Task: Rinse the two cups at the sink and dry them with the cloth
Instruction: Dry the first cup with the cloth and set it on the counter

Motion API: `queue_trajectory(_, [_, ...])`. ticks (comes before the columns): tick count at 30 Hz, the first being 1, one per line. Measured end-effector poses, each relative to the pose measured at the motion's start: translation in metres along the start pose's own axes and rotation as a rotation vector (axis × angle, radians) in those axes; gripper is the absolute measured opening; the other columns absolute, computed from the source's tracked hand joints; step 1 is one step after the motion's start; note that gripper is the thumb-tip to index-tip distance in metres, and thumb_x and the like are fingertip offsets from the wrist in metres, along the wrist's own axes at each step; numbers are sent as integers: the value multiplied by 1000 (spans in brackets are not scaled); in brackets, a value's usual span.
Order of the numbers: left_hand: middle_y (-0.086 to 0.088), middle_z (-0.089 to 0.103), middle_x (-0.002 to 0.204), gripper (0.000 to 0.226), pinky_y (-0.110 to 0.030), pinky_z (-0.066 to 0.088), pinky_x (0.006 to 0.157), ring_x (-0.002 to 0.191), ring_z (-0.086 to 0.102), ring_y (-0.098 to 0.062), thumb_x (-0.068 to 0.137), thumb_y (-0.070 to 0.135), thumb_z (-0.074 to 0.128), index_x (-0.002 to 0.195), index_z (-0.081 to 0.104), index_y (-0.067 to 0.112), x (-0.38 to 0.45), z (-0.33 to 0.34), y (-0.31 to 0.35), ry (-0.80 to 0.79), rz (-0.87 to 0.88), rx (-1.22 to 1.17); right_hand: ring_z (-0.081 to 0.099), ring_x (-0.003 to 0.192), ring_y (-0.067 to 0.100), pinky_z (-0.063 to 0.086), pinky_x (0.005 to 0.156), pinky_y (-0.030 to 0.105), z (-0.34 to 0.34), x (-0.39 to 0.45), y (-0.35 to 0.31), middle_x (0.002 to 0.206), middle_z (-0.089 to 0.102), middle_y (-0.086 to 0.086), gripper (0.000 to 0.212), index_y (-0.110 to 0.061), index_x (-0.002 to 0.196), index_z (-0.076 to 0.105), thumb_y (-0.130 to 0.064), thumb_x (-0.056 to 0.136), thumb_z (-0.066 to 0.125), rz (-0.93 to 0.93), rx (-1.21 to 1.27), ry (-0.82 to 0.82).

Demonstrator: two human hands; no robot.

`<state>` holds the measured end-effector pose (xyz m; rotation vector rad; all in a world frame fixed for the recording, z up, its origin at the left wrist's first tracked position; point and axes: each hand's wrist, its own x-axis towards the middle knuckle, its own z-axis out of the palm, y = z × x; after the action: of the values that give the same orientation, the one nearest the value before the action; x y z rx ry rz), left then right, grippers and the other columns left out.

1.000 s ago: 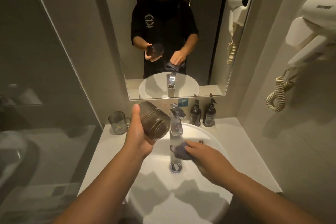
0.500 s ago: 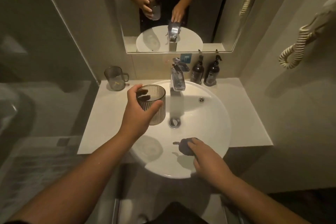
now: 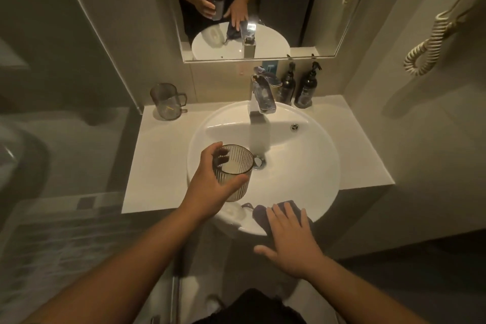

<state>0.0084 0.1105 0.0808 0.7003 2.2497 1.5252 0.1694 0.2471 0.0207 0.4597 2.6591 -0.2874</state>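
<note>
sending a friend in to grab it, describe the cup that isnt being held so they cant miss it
Start at the round white sink basin set in the pale counter. Follow the counter to its far left corner by the wall: the smoky transparent mug stands upright there, alone. Unlike the ribbed handleless glass tumbler held over the basin, it has smooth sides and an angular handle on its right.

- The round white ceramic basin [image 3: 310,166] lies open right of its drain; the chrome block tap [image 3: 263,97] overhangs its back rim.
- Behind the basin's right side stand two dark pump bottles [image 3: 297,87].
- Left of the basin, bare white counter [image 3: 157,166] runs back to a clear handled mug [image 3: 166,101].
</note>
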Motion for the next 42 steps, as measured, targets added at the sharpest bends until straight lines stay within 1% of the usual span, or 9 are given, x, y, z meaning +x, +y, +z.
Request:
queue_trajectory(3, [15,40,137,90,-15,36,101,128,43,-6,73,36,81,137,19,44,-7,-12,-3,-43,-11,9,-1,150,23,-1,118,50,-34,2,-2,163,-3,-5,99,-32,152,1,-78,78,47,4,215,33])
queue_trajectory(6, [27,35,133,93,-1,29,93,127,37,-1,76,26,84,135,16,49,-13,-28,-6,-94,-1,45,27,144,15,27,116,36,-82,4,-22,161,13,-11,101,-37,151,8,-62,75,68,-109,468,185])
queue_trajectory(10, [40,28,132,88,5,30,95,123,41,12,62,45,81,128,23,55,-22,-46,-3,-92,29,21,40,133,7,37,104,23,-122,23,-55,154,32,-11,101,-32,151,19,-54,71,77,-327,505,268])
queue_trajectory(14, [36,30,140,89,1,30,99,125,35,24,62,47,82,131,27,53,-24,-69,-8,-56,49,6,45,116,-3,43,94,17,-127,42,-75,147,42,-13,97,-31,148,27,-52,69,79,-426,548,257])
queue_trajectory(22, [13,29,156,98,-24,33,116,137,35,-1,79,39,81,153,17,37,4,-88,-20,-96,-15,220,49,119,2,47,99,26,-127,88,-76,141,47,-15,86,-33,142,34,-40,71,82,-460,600,254])
queue_trajectory(28, [21,36,139,96,-20,39,101,122,45,-1,81,33,80,155,20,30,69,-78,-11,6,-104,177,52,119,8,49,100,33,-154,153,-61,138,50,-9,83,-26,141,38,-31,71,84,-470,695,269])
queue_trajectory(33, [14,51,132,79,-27,43,110,125,51,-5,80,17,81,146,38,25,145,-79,-13,73,-78,93,55,116,7,48,100,33,-189,218,-57,128,55,-10,74,-26,135,43,-17,72,82,-477,784,297])
queue_trajectory(37, [8,55,137,79,-38,44,110,127,52,-10,80,25,80,146,38,26,201,-85,-23,90,-112,139,53,115,9,46,97,31,-205,269,-59,127,55,-10,77,-27,137,41,-19,71,82,-395,757,320])
queue_trajectory(42, [12,62,121,72,-42,48,104,116,59,-10,70,34,79,134,47,28,259,-88,-50,75,-155,127,55,111,12,43,92,25,-206,328,-71,121,56,-7,77,-21,137,43,-11,71,81,-282,786,336])
